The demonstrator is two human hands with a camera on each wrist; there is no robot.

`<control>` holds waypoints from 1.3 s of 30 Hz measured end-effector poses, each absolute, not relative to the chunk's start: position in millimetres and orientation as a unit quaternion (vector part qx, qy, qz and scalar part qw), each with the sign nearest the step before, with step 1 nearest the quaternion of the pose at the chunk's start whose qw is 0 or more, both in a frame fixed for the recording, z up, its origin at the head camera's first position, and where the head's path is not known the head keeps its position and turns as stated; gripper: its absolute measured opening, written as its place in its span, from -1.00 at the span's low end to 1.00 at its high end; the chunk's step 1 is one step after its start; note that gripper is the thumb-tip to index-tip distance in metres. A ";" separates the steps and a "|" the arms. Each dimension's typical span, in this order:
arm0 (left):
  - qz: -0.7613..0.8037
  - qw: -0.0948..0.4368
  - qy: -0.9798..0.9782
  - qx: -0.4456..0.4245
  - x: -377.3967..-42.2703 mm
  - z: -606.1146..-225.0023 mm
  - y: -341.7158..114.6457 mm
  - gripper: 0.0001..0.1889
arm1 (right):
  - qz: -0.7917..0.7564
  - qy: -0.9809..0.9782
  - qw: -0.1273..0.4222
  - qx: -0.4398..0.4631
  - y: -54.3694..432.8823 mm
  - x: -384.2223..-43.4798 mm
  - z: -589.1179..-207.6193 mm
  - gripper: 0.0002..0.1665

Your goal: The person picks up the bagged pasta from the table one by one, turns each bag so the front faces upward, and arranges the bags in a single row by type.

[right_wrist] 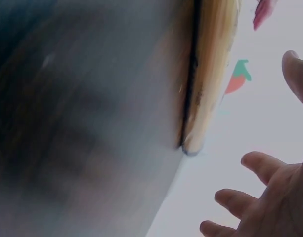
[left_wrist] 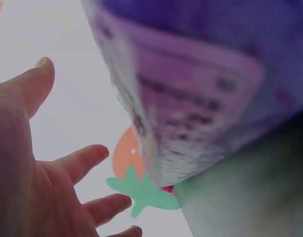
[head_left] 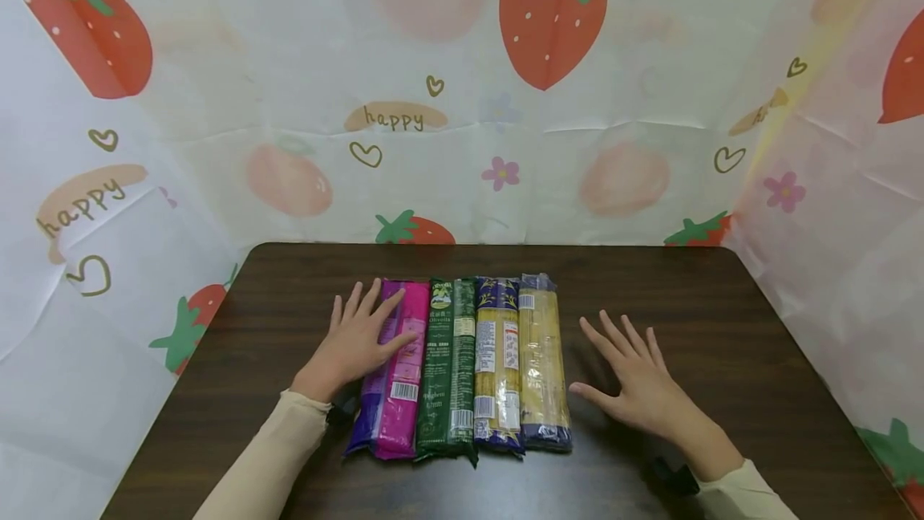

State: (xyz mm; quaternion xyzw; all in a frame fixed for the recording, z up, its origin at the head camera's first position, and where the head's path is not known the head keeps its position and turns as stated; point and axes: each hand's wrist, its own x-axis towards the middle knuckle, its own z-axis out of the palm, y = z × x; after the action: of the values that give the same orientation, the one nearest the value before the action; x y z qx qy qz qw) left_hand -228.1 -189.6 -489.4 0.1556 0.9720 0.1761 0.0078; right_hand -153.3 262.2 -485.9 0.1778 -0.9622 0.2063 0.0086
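Several long packs of pasta lie side by side in the head view. At the left is a pink and purple pack (head_left: 397, 420), then a green spaghetti pack (head_left: 439, 379). A yellow pack with blue ends (head_left: 496, 379) follows, and a clear pack of yellow pasta (head_left: 541, 351) ends the row at the right. My left hand (head_left: 354, 347) is spread over the pink and purple pack, its thumb and index finger overlapping it in this view. To the right of the clear pack, my right hand (head_left: 638, 387) hovers with fingers spread, holding nothing.
The packs lie on a dark wood-grain table (head_left: 650, 279). Behind it and at both sides hangs a white sheet (head_left: 462, 183) printed with strawberries and hearts. A dark band (head_left: 674, 476) sits at the right wrist.
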 end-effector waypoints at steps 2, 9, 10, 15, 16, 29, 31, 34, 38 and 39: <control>0.177 0.008 0.972 0.157 -229.2 -487.7 -188.0 -0.07 | 0.206 -0.961 0.010 0.183 259.7 -152.1 -486.0 0.13; 0.178 0.011 0.969 0.170 -233.1 -480.3 -179.6 -0.09 | 0.212 -0.957 0.008 0.196 250.7 -149.3 -487.1 0.15; 0.178 0.011 0.969 0.172 -233.5 -479.4 -178.3 -0.09 | 0.211 -0.957 0.009 0.198 249.4 -148.9 -487.2 0.15; 0.178 0.018 0.967 0.181 -235.8 -475.4 -171.7 -0.08 | 0.207 -0.957 0.010 0.205 244.0 -145.7 -487.7 0.15; 0.179 0.019 0.966 0.184 -236.4 -474.4 -170.2 -0.07 | 0.204 -0.957 0.012 0.206 243.3 -145.0 -488.1 0.15; 0.164 0.032 0.964 0.207 -245.8 -464.6 -148.2 -0.07 | 0.207 -0.953 0.006 0.220 233.6 -138.3 -487.5 0.17; 0.166 0.033 0.962 0.214 -247.2 -464.5 -144.4 -0.07 | 0.211 -0.952 0.004 0.221 232.2 -136.8 -488.0 0.17; 0.163 0.034 0.961 0.222 -248.4 -463.7 -138.4 -0.08 | 0.217 -0.949 0.003 0.227 230.1 -134.7 -488.8 0.17; 0.162 0.033 0.959 0.231 -249.5 -460.5 -130.1 -0.10 | 0.218 -0.947 0.001 0.235 227.0 -133.0 -489.6 0.16; 0.161 0.033 0.958 0.233 -250.2 -459.8 -127.9 -0.10 | 0.218 -0.947 -0.001 0.236 226.1 -132.6 -489.7 0.16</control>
State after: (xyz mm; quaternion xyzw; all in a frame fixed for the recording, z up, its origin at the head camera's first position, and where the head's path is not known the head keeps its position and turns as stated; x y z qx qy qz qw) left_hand -250.2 -127.9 -459.8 0.2335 0.9584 0.1608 0.0334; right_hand -132.6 226.1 -489.7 0.2359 -0.9471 0.2178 -0.0010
